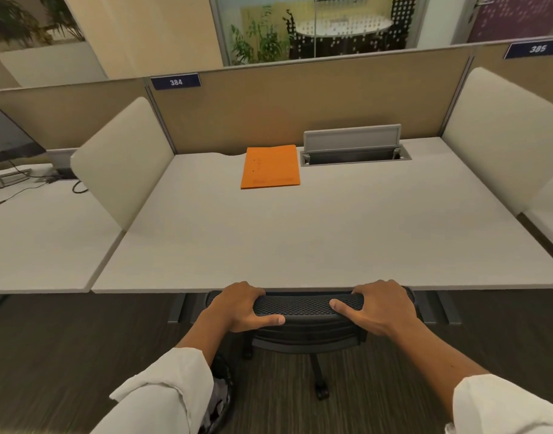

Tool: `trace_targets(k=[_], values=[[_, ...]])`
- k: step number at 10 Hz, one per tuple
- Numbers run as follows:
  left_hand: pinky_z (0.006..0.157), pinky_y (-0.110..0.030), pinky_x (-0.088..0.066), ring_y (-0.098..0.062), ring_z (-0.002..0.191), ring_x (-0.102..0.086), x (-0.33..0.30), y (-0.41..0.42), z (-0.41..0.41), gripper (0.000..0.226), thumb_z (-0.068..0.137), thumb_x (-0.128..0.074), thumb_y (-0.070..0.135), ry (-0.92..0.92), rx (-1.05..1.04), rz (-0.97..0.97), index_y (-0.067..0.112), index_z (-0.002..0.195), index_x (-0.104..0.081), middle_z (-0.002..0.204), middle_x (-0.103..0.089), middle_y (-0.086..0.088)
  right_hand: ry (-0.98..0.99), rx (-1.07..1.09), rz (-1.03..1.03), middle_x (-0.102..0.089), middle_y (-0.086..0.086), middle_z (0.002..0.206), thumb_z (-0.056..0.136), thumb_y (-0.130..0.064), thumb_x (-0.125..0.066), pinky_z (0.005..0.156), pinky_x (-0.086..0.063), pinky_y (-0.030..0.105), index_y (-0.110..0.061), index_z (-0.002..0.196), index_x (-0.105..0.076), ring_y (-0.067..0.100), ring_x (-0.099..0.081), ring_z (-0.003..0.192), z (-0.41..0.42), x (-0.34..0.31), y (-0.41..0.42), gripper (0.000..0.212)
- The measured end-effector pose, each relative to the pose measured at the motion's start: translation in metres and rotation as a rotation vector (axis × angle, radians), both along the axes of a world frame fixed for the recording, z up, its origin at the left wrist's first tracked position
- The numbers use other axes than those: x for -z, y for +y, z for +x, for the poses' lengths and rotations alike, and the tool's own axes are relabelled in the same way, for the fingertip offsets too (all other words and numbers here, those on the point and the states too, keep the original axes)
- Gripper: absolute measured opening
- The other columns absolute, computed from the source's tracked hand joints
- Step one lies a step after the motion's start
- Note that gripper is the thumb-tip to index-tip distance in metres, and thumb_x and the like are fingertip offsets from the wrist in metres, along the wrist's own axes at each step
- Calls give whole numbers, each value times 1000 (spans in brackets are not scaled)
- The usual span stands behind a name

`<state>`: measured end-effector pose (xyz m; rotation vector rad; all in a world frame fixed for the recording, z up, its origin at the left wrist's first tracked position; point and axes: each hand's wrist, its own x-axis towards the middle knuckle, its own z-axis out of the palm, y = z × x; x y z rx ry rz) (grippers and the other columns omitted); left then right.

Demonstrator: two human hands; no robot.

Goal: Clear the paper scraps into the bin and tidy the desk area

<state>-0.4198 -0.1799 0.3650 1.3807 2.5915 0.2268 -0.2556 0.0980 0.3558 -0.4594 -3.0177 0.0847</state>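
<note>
Both hands, left hand (pixel 237 305) and right hand (pixel 380 305), gripped the rolling chair (pixel 306 305) backrest's stiff top edge; it should push easily.

Blue partition tags (pixel 175 81) read "384" and, rightward, "385" (pixel 537 48).

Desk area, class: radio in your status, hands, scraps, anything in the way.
Left hand and right hand both gripping chair back. No scraps on desk; orange folder remains. Bin by left sleeve.
</note>
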Motion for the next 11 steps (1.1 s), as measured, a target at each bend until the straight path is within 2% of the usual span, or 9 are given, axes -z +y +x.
trace_targets(k=[3, 4, 5, 6, 7, 8, 9, 10, 11], values=[[49, -20, -28, -7, 54, -50, 12, 0, -11, 69, 69, -39, 92, -42, 37, -20, 26, 77, -57, 62, -55, 8, 11, 19, -14, -72, -8, 67, 66, -99, -17, 67, -53, 29, -24, 82, -75, 9, -65, 64, -2, 12, -2, 97], [49, -20, -27, -7, 53, -49, 12, -1, -12, 71, 66, -37, 96, -42, 33, -21, 28, 75, -56, 61, -55, 9, 33, 25, -30, -73, -11, 70, 67, -99, -19, 66, -52, 28, -28, 85, -75, 8, -66, 66, 0, 12, -4, 92], [50, -22, -32, -9, 58, -54, 11, 1, -16, 78, 63, -34, 99, -59, 25, -46, 27, 80, -60, 66, -60, 7, 19, 26, -24, -68, -11, 64, 67, -98, -20, 61, -46, 27, -31, 78, -71, 7, -61, 60, -3, 7, -3, 85], [53, -22, -36, -11, 64, -58, 11, 1, -23, 83, 61, -32, 100, -87, 23, -77, 28, 89, -62, 72, -63, 7, 6, -6, -42, -56, -11, 53, 69, -97, -19, 54, -34, 27, -33, 55, -47, 6, -50, 51, -6, 0, -5, 71], [58, -24, -39, -11, 70, -59, 9, 3, -25, 84, 60, -31, 101, -94, 25, -80, 31, 95, -61, 80, -65, 10, -6, -13, -58, -56, -12, 57, 72, -95, -20, 52, -34, 27, -31, 58, -45, 6, -51, 54, -8, -6, -6, 70], [66, -26, -41, -12, 82, -60, 10, 3, -26, 84, 60, -32, 101, -110, 10, -83, 35, 107, -56, 97, -65, 11, -24, -26, -56, -67, -14, 81, 72, -95, -15, 65, -44, 28, -32, 86, -64, 8, -61, 74, -7, -9, -5, 81], [86, -35, -46, -20, 103, -60, 9, 4, -28, 98, 61, -26, 101, -91, -31, -133, 30, 125, -48, 122, -61, 5, -140, -1, -48, -63, -8, 131, 70, -95, -12, 99, -45, 39, -29, 133, -56, 16, -58, 120, -11, -8, -5, 102], [120, -45, -16, -22, 145, -28, 9, 0, -25, 117, 65, -13, 98, -132, -84, -192, 20, 152, -24, 160, -27, -2, -288, 34, -115, -34, -3, 158, 64, -99, -7, 116, -28, 47, -27, 151, -33, 18, -32, 145, -12, -8, -5, 116], [123, -44, 3, -16, 151, 2, -5, 6, -22, 115, 70, -2, 93, -154, -169, -129, 17, 156, -5, 165, -1, -2, -317, 26, -190, -9, -3, 165, 63, -99, -7, 121, -11, 51, -30, 156, -14, 17, -8, 152, -19, -18, -7, 116]])
